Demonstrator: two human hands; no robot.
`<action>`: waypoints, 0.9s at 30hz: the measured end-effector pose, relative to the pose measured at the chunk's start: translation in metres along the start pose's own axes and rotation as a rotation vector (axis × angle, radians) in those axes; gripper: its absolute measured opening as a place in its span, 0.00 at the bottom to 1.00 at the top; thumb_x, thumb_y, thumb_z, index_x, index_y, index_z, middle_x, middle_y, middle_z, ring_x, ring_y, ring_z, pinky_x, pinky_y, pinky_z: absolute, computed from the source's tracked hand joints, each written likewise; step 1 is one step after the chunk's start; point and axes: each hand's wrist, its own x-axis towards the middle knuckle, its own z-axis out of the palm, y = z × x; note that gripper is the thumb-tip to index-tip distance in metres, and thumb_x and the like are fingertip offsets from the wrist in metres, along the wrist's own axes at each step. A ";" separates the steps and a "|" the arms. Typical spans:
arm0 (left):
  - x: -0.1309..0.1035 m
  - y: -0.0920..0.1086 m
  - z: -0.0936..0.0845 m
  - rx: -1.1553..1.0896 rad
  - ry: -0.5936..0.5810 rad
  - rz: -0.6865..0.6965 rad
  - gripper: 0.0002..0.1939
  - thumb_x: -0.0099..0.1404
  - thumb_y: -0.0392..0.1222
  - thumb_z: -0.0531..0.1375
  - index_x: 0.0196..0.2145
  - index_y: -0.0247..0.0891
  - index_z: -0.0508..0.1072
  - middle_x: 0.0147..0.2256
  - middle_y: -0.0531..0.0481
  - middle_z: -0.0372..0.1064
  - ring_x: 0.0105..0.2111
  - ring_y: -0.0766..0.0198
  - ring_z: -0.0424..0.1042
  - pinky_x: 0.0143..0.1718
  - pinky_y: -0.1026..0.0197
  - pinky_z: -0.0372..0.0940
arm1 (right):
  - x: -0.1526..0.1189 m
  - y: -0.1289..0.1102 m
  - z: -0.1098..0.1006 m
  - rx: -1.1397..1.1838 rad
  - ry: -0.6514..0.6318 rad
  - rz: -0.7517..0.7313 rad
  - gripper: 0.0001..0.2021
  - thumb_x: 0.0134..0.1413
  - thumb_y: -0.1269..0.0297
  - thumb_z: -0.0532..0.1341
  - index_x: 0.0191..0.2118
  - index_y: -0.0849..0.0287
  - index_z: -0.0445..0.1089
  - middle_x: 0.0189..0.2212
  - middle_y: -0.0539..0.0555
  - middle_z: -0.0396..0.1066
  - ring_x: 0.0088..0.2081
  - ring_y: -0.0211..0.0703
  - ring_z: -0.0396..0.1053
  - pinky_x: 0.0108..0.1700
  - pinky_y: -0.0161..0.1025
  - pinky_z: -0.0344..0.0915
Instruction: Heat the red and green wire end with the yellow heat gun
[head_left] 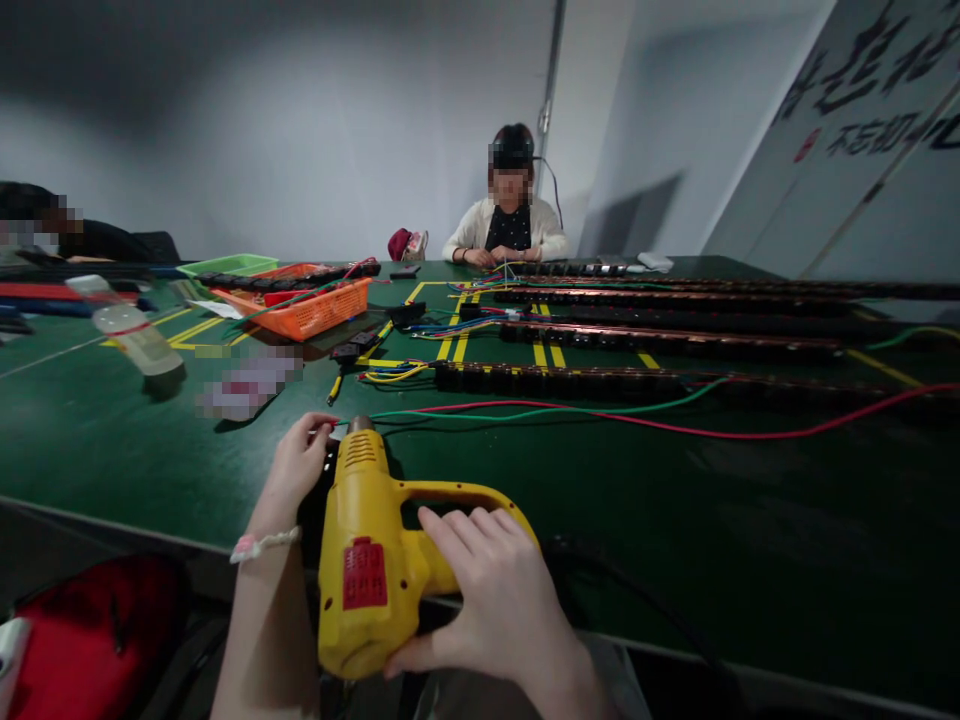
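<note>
My right hand (499, 590) is closed on a yellow heat gun (360, 520), fingers over the looped handle and thumb against the rear of the body. The gun's metal nozzle (361, 424) points away from me across the table. Just left of the nozzle, my left hand (300, 455) pinches the near ends of the wires. A green wire (517, 415) and a red wire (712, 432) run from there to the right over the table top. The exact wire tips are partly hidden by the fingers and are too small to make out.
Long dark strips (600, 382) with wire leads lie across the green table (660, 520). An orange basket (315, 312), a green tray (232, 264) and a clear bottle (135, 335) stand at the left. One person (510, 225) sits opposite; another (97, 240) is at far left.
</note>
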 end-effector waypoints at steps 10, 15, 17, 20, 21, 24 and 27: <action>0.005 -0.006 0.006 -0.155 -0.012 -0.079 0.17 0.53 0.53 0.53 0.33 0.38 0.68 0.28 0.49 0.69 0.29 0.59 0.71 0.30 0.59 0.64 | -0.015 0.017 -0.036 -0.107 0.033 -0.001 0.49 0.26 0.26 0.61 0.50 0.60 0.69 0.38 0.52 0.75 0.36 0.46 0.71 0.42 0.43 0.61; 0.005 -0.010 0.005 -0.122 -0.031 -0.069 0.17 0.55 0.52 0.52 0.35 0.38 0.69 0.29 0.48 0.70 0.29 0.58 0.71 0.32 0.57 0.64 | -0.024 0.027 -0.061 -0.195 0.040 -0.027 0.49 0.23 0.28 0.65 0.50 0.61 0.70 0.38 0.52 0.76 0.35 0.46 0.73 0.40 0.42 0.63; 0.004 -0.011 0.002 -0.073 -0.044 -0.073 0.17 0.54 0.51 0.52 0.36 0.38 0.69 0.29 0.48 0.70 0.29 0.58 0.71 0.33 0.57 0.64 | -0.027 0.030 -0.071 -0.232 0.044 -0.037 0.49 0.22 0.28 0.65 0.50 0.60 0.70 0.37 0.52 0.76 0.35 0.46 0.73 0.39 0.41 0.64; 0.002 -0.007 -0.002 -0.016 -0.079 -0.091 0.19 0.54 0.52 0.52 0.38 0.38 0.70 0.29 0.48 0.70 0.28 0.58 0.70 0.33 0.57 0.64 | -0.034 0.038 -0.085 -0.306 0.042 -0.059 0.49 0.24 0.28 0.65 0.51 0.61 0.69 0.37 0.53 0.76 0.34 0.46 0.74 0.37 0.41 0.66; 0.001 -0.005 -0.003 0.000 -0.091 -0.096 0.19 0.53 0.52 0.52 0.38 0.38 0.70 0.29 0.48 0.70 0.28 0.58 0.70 0.33 0.57 0.63 | -0.036 0.041 -0.090 -0.338 0.039 -0.070 0.50 0.24 0.28 0.65 0.51 0.62 0.69 0.37 0.53 0.76 0.34 0.46 0.74 0.37 0.41 0.66; 0.000 0.002 -0.004 0.063 -0.092 -0.118 0.19 0.52 0.51 0.51 0.35 0.37 0.71 0.29 0.47 0.70 0.27 0.57 0.69 0.33 0.57 0.63 | -0.046 0.052 -0.104 -0.440 0.024 -0.116 0.51 0.27 0.26 0.62 0.53 0.63 0.66 0.38 0.54 0.76 0.35 0.46 0.74 0.39 0.41 0.66; 0.000 0.004 -0.003 0.098 -0.075 -0.135 0.17 0.52 0.49 0.49 0.33 0.38 0.71 0.27 0.48 0.70 0.27 0.58 0.68 0.32 0.57 0.61 | -0.059 0.066 -0.116 -0.510 -0.001 -0.152 0.51 0.35 0.26 0.58 0.57 0.64 0.62 0.42 0.56 0.75 0.38 0.46 0.74 0.42 0.41 0.65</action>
